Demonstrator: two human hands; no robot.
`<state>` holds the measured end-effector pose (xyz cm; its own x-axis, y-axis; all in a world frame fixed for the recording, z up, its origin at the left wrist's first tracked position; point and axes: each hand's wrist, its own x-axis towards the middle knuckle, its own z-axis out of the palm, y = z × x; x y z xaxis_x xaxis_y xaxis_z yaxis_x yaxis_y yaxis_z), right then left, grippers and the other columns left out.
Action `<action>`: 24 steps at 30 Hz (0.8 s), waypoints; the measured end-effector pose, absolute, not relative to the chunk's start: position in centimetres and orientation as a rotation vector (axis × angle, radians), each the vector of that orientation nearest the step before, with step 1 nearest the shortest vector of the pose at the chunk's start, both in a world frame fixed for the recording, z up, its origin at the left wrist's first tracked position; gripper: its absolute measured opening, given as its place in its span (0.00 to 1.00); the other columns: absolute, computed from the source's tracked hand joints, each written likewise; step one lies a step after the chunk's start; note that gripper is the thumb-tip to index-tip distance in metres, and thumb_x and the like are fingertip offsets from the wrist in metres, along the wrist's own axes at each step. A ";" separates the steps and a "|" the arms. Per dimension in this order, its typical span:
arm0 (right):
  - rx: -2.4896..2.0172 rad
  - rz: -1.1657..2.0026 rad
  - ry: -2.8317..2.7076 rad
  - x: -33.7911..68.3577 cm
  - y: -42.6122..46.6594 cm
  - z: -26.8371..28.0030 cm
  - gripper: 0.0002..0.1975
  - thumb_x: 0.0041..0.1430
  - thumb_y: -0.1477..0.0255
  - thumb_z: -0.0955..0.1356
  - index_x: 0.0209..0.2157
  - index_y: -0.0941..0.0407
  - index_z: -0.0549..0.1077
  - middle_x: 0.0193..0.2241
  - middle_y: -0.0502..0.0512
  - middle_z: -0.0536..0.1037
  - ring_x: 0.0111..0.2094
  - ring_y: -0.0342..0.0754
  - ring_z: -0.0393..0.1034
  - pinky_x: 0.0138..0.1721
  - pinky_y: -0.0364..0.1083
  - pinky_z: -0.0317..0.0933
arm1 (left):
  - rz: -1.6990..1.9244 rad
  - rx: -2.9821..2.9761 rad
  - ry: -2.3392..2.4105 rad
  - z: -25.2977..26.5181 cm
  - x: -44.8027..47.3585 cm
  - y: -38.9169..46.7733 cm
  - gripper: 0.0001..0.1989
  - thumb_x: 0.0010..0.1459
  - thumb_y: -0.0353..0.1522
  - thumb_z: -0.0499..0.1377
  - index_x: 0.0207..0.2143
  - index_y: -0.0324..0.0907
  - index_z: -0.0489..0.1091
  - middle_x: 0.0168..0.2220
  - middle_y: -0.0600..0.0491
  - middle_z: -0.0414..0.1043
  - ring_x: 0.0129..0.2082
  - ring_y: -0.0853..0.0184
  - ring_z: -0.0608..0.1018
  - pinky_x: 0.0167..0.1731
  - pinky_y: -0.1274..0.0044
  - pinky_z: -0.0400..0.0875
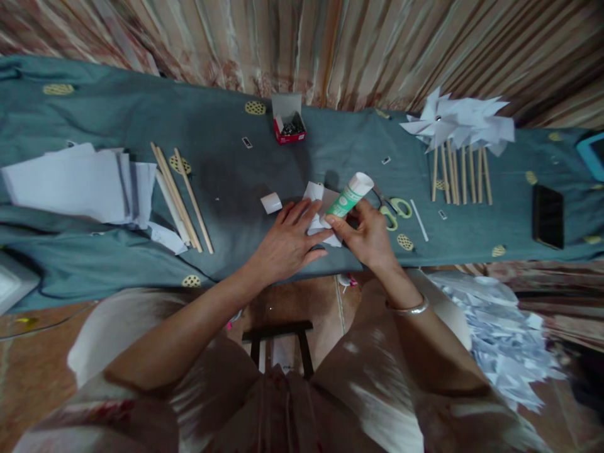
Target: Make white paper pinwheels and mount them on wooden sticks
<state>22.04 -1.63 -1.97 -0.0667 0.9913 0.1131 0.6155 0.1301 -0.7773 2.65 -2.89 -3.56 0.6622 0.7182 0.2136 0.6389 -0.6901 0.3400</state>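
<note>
Both hands work at the near edge of the table (226,189), which is draped in a grey-green cloth with yellow dotted patches. Lying flat with fingers spread, the left hand (287,242) presses on a folded piece of white paper (317,207). Beside it, the right hand (368,236) is closed around a green-and-white glue tube (352,196) — tilted, wide white end up and away, lower end down at the paper by the left fingertips.

Just past the paper lies a small white cap (271,202). Scissors with yellow-green handles (394,211) rest right of the tube, a thin white strip (419,220) beside them. Farther back stands an open red box of dark pins (289,126). Loose wooden sticks (182,195) and a stack of white paper sheets (75,182) lie to the left — finished white paper pinwheels on sticks (460,135) and a black phone (548,216) to the right.
</note>
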 end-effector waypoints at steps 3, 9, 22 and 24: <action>-1.553 0.726 -1.755 21.9 -1.6 -2.0 0.19 0.56 0.52 0.70 0.32 0.53 0.69 0.24 0.49 0.72 0.26 0.47 0.67 0.28 0.47 0.62 | 0.490 2.638 1.097 -3.6 2.7 -2.9 0.21 0.63 0.43 0.58 0.56 0.48 0.69 0.68 0.42 0.53 0.67 0.46 0.59 0.61 0.51 0.57; -1.542 0.704 -1.776 21.4 -1.4 -2.2 0.18 0.57 0.51 0.69 0.33 0.52 0.69 0.25 0.49 0.71 0.27 0.48 0.66 0.29 0.48 0.62 | 0.509 2.622 1.093 -3.6 2.6 -2.8 0.19 0.62 0.41 0.59 0.54 0.47 0.71 0.69 0.43 0.51 0.67 0.47 0.58 0.62 0.51 0.57; -1.558 0.678 -1.785 20.9 0.1 -2.2 0.20 0.57 0.48 0.68 0.35 0.52 0.69 0.26 0.49 0.72 0.26 0.47 0.66 0.29 0.47 0.60 | 0.552 2.618 1.066 -3.7 2.6 -2.8 0.21 0.62 0.40 0.60 0.56 0.47 0.70 0.69 0.39 0.51 0.67 0.46 0.58 0.61 0.51 0.57; -1.562 0.694 -1.778 21.0 0.3 -2.3 0.21 0.57 0.48 0.68 0.35 0.52 0.70 0.27 0.50 0.73 0.27 0.47 0.67 0.29 0.48 0.61 | 0.555 2.617 1.069 -3.6 2.6 -2.8 0.21 0.62 0.40 0.60 0.56 0.47 0.70 0.69 0.40 0.52 0.67 0.46 0.58 0.61 0.51 0.57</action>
<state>21.00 0.26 -2.27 -0.0662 0.9889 0.1331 0.6372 0.1445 -0.7570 2.59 -2.76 -3.65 0.6564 0.7123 0.2487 0.6129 -0.6957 0.3748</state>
